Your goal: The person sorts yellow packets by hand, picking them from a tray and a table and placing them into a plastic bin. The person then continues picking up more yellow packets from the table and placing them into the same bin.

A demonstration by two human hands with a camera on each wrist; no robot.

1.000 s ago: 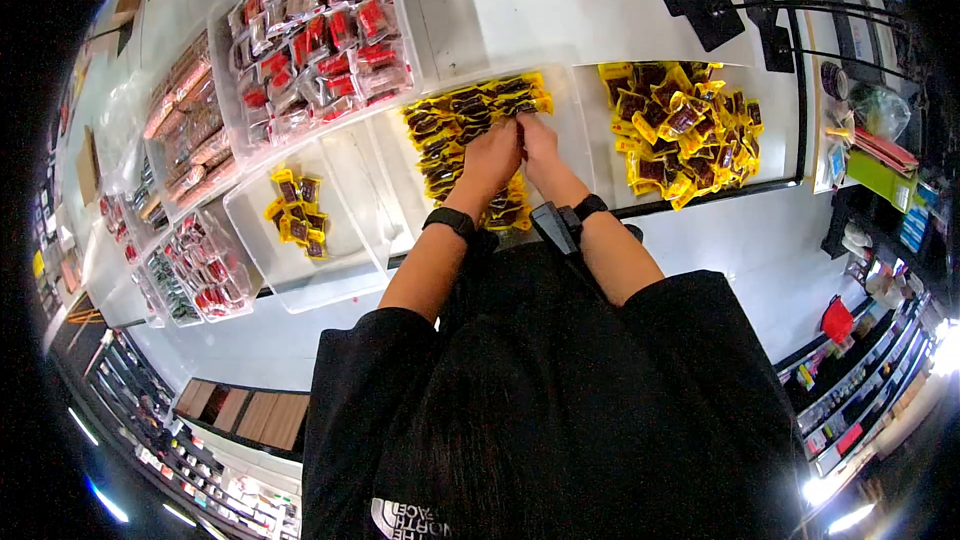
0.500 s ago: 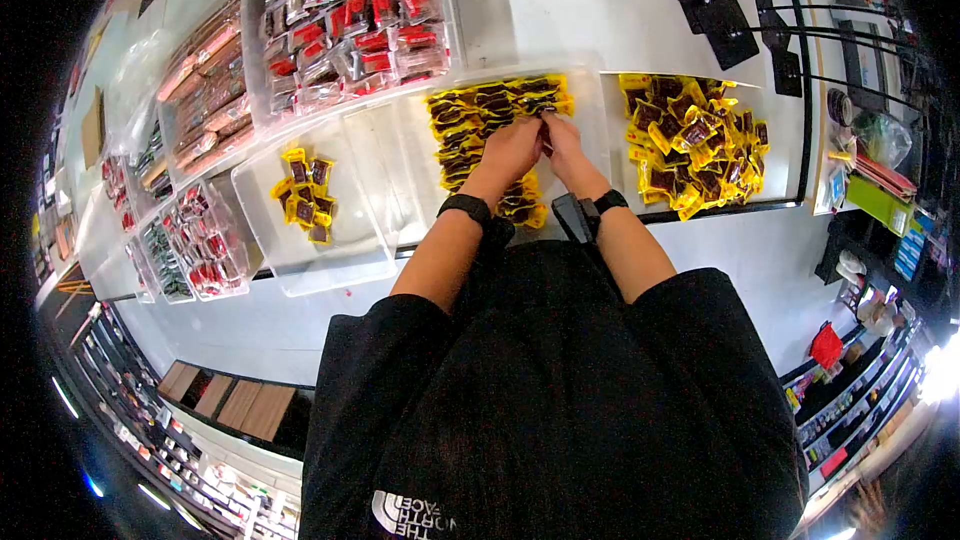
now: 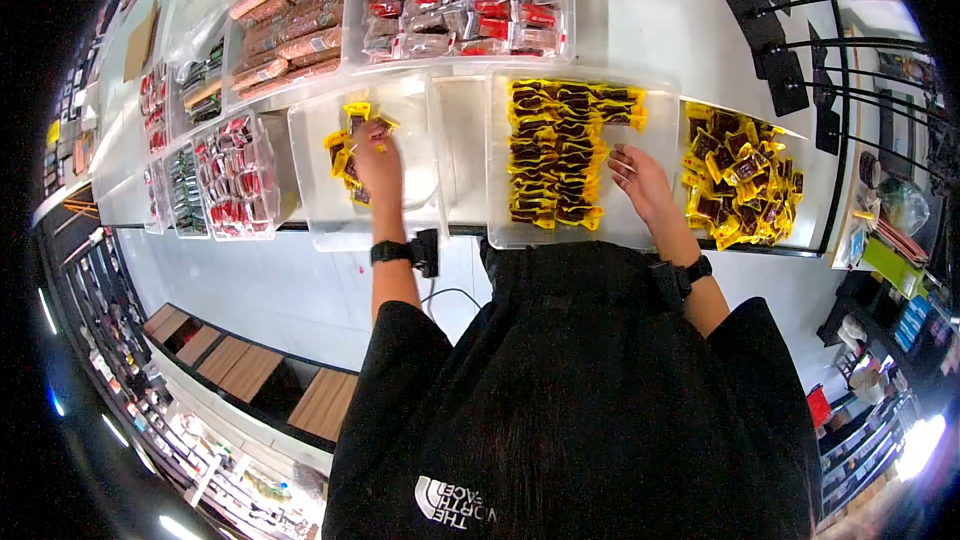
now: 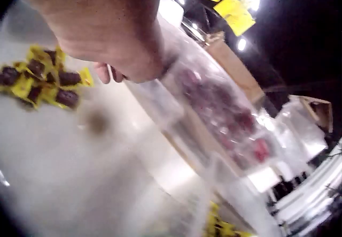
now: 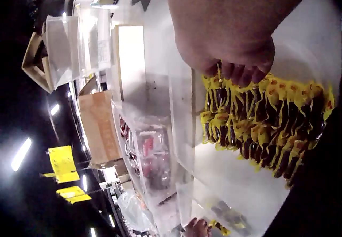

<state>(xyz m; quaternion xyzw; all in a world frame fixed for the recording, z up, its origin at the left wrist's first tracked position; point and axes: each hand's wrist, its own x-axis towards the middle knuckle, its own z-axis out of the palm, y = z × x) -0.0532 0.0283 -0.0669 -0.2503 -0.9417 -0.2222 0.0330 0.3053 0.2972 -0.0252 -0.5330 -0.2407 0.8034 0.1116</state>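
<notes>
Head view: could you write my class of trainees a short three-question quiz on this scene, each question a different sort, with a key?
1. Multiple choice: how do the yellow packets in the clear tray at the right grip lie?
a) in a scattered heap
b) in close rows
c) in one single line

2. True or false: the loose pile lies on the left side of the right grip.

3. Fill in: the ____ grip is over the second tray, which holds a few loose packets.

Key:
1. b
2. False; the loose pile lies to its right.
3. left, so the left grip
</notes>
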